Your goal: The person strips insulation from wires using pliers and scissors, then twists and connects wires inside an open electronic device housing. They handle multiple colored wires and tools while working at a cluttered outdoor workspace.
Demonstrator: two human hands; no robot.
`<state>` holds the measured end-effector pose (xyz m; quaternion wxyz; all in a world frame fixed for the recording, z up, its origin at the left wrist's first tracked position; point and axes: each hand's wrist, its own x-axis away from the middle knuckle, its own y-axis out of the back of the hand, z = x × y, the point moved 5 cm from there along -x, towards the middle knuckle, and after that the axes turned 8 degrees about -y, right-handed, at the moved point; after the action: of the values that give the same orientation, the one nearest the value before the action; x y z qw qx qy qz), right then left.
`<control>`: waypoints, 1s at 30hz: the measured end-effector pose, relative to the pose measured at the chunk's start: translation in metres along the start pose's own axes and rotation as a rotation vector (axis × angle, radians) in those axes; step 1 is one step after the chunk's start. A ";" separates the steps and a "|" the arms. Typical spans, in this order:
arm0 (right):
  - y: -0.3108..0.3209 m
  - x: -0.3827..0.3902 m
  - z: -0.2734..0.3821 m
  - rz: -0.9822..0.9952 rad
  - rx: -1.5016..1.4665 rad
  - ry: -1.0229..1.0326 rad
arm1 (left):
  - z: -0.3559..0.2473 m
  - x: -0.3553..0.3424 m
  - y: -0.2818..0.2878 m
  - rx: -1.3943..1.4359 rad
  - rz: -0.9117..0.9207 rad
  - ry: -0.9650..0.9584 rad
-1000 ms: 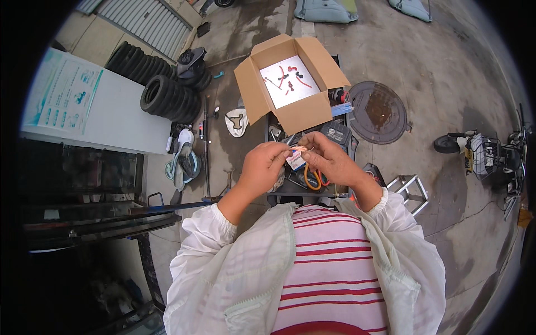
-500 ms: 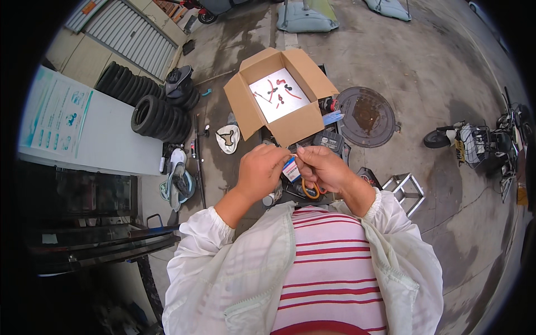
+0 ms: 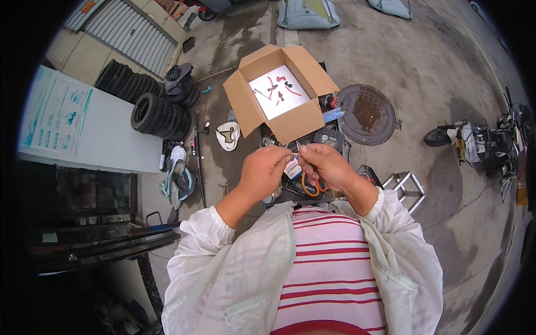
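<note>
Just in front of my chest both hands meet at a thin orange wire (image 3: 294, 154). My left hand (image 3: 263, 170) is closed, its thumb and fingers pinching the wire. My right hand (image 3: 326, 166) is closed around what look like scissors (image 3: 310, 190), with orange loop handles below the fingers and a small pointed tip above the thumb. A blue-and-white label (image 3: 292, 168) shows between and below my hands. Beyond them stands an open cardboard box (image 3: 295, 124); red and black wire pieces (image 3: 281, 92) lie on its pale bottom.
Black tools and a dark battery-like block (image 3: 329, 139) lie under the box and my hands. A metal frame (image 3: 406, 190) stands at the right, beside a manhole cover (image 3: 367, 114). Tyres (image 3: 159, 117) are stacked at the left; a bike (image 3: 474, 142) stands far right.
My hands stay close together with only small shifts. The pointed tip shows more clearly above my right thumb, and the label between my hands has turned slightly.
</note>
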<state>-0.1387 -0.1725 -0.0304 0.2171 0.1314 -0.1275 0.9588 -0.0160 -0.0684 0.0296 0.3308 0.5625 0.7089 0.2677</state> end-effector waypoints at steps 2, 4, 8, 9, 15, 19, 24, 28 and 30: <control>0.000 0.004 0.012 -0.057 0.155 0.188 | 0.019 0.005 -0.013 0.330 0.023 0.168; -0.010 0.025 0.043 -0.296 0.629 0.720 | 0.033 0.010 -0.026 0.633 0.095 0.329; -0.007 0.028 0.034 -0.284 0.917 0.796 | 0.032 0.014 -0.036 0.665 0.162 0.341; -0.006 0.028 0.032 -0.300 0.882 0.759 | 0.028 0.013 -0.035 0.602 0.167 0.345; 0.003 0.023 0.006 -0.270 0.578 0.290 | -0.004 0.010 -0.025 -0.130 0.005 -0.064; 0.005 0.032 0.010 -0.257 0.670 0.484 | 0.032 0.022 -0.049 0.740 0.233 0.572; 0.003 0.043 0.021 -0.241 1.083 0.799 | 0.035 0.034 -0.058 0.962 0.382 0.616; -0.003 0.061 0.044 -0.280 1.203 1.108 | 0.037 0.040 -0.068 1.216 0.355 0.704; -0.002 0.058 0.034 -0.152 1.277 1.019 | 0.032 0.041 -0.071 1.235 0.401 0.712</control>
<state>-0.1818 -0.1586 0.0200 0.1963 -0.2136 0.5663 0.7715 -0.0410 -0.0441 -0.0510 -0.3513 0.6439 0.6784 0.0417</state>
